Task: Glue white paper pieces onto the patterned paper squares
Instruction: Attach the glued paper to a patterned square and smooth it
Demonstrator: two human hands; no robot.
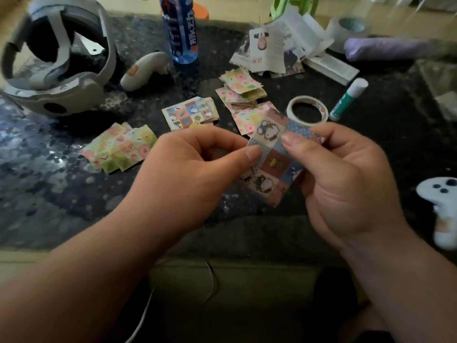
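both hands pinch one patterned paper square [274, 159] at the middle of the frame, held above the dark table [49, 194]. the left hand [188, 167] grips its left edge between thumb and forefinger; the right hand [346, 174] clamps its upper right part under the thumb. just behind it lies a tape roll [308, 109], with a glue stick [348, 100] to the right. more patterned squares sit in piles at centre [190, 112], centre-left [118, 147] and above [243, 90]. a headset [57, 65] rests upper left.
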